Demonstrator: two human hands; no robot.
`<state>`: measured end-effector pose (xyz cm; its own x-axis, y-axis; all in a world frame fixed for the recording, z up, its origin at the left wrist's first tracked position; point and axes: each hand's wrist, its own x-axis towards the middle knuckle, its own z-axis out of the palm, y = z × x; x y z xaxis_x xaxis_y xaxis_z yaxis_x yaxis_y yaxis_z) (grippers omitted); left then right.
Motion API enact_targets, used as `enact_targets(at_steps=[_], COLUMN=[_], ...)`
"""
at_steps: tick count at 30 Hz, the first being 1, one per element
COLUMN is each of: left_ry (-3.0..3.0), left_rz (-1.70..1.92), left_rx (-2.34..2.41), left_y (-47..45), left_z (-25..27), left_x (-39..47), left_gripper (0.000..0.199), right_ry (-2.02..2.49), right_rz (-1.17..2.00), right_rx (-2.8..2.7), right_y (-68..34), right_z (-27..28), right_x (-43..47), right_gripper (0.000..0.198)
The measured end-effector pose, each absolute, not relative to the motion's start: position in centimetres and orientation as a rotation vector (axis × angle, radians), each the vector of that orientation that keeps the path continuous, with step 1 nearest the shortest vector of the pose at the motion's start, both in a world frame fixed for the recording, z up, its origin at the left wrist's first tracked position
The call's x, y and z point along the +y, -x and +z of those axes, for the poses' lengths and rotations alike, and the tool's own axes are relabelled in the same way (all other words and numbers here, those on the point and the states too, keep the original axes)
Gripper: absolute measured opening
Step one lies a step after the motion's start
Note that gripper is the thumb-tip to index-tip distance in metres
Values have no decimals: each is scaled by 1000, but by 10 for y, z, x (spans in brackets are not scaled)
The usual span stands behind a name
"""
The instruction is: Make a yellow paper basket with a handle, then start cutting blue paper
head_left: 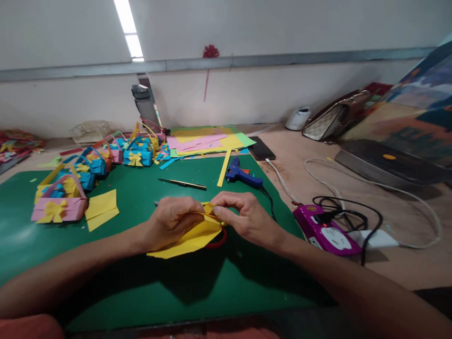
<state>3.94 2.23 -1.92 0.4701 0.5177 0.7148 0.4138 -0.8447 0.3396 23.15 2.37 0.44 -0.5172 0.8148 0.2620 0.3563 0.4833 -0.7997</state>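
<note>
A folded piece of yellow paper [192, 238] is held in the air over the green mat [141, 292]. My left hand [176, 220] pinches its upper part from the left, covering much of it. The fingers of my right hand [245, 214] are closed on the paper's right end. Beneath the paper, the red handle [217, 240] of a tool lies on the mat, mostly hidden. A pen [181, 183] lies beyond my hands. Behind my right hand rests a blue glue gun [242, 174], beside a yellow paper strip [224, 167].
Small paper baskets, a pink one [60, 207] in front, stand on the left, with yellow paper pieces [102, 209] beside them. Coloured sheets [208, 140] and a phone [262, 148] lie at the back. A purple power strip [326, 230] with cables is on the right.
</note>
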Motion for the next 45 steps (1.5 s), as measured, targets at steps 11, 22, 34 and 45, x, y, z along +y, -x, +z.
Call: enact_targets(at_steps=[11,22,34,45], left_ry=[-2540,-2523,-2473,-2264], left_rz=[1407,1512,1562,1416], left_rx=[823,811,880,1120], left_y=[-39,-36,-27,-13], left_z=[-17,-14,-14,-26], left_x=[26,26,27,38], left_gripper=[18,17,20,13], right_ry=[1371,2047,1663,1408], right_rz=[-365,-529,-38,826], right_rx=[-2404,-2472,-2075,-1797], right_y=[-246,-252,-260,-272], right_z=[2,-24,11,-7], right_x=[59,88,71,27], right_gripper=[21,39,42,31])
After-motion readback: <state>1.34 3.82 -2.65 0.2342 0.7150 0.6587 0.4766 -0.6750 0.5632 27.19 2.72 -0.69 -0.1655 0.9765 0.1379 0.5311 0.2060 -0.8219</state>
